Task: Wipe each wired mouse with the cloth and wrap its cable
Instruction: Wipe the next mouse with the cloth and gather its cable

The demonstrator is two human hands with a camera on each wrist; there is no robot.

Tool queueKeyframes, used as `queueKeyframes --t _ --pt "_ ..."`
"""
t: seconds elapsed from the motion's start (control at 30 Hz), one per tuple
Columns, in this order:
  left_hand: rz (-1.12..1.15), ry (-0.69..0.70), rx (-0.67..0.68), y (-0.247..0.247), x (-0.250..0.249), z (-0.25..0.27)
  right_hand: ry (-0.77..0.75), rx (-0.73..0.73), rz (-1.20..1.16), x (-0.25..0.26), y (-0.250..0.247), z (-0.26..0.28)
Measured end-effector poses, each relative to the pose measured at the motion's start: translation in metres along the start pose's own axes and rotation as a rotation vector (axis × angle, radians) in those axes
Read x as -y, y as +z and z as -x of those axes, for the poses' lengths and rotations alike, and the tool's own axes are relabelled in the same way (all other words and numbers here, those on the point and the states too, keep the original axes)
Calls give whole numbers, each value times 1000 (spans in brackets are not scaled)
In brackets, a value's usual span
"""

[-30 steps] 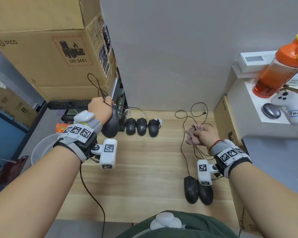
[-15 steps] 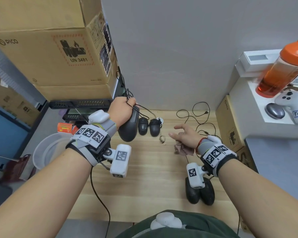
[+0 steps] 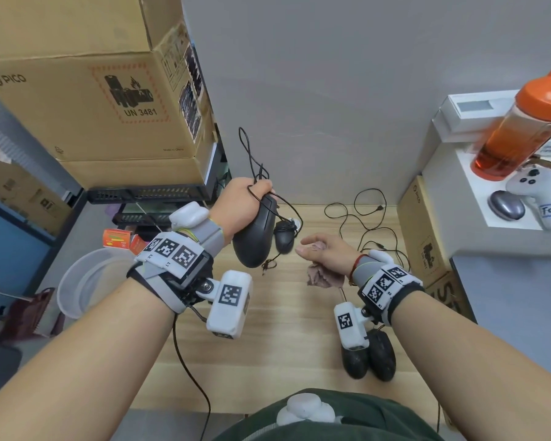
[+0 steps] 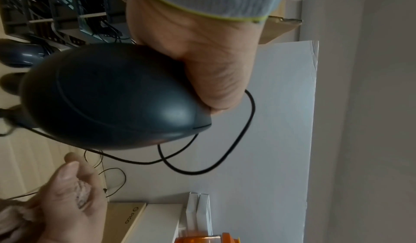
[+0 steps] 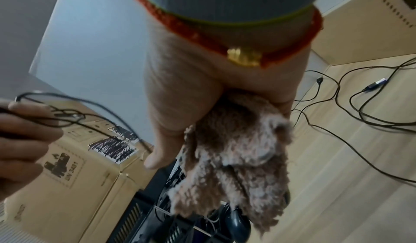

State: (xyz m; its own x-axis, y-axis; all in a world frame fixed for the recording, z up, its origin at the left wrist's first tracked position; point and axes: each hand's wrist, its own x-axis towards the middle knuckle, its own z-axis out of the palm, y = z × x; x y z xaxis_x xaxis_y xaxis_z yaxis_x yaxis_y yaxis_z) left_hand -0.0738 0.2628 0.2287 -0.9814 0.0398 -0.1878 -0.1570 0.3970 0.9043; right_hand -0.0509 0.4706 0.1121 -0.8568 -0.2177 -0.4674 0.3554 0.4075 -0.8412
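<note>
At the centre of the head view, the left hand [image 3: 240, 203] holds a black wired mouse [image 3: 255, 237] raised above the bench [image 3: 268, 345], fingers curled round its front end together with loops of its cable [image 3: 252, 154], which rise toward the upper middle of the frame. Right of it, the right hand [image 3: 328, 253] hovers near the mouse, thumb extended, its other fingers curled on a pinkish-brown cloth [image 3: 323, 276] that hangs below the palm. One more black mouse [image 3: 284, 236] lies on the bench just behind the held one. Two others [image 3: 368, 356] lie side by side at the lower right, their loose cables [image 3: 368, 218] sprawling toward the wall.
</note>
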Motion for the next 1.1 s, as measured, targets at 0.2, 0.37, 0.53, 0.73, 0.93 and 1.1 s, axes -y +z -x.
queueKeyframes --t 0.2,0.37,0.53,0.73,0.93,1.1 --pt "24 -9 40 2 -11 1 18 69 112 0 5 -1" --pt "17 -27 19 2 -8 0 52 -57 -169 6 6 1" --pt "33 8 29 7 -15 4 110 47 -247 4 5 0" --pt "34 63 40 7 -26 6 117 122 -40 11 8 5" --pt "-105 53 -12 -2 -12 -2 61 98 -96 10 6 0" --pt "-331 -33 -19 -3 15 -9 -38 -52 -173 16 -6 -5"
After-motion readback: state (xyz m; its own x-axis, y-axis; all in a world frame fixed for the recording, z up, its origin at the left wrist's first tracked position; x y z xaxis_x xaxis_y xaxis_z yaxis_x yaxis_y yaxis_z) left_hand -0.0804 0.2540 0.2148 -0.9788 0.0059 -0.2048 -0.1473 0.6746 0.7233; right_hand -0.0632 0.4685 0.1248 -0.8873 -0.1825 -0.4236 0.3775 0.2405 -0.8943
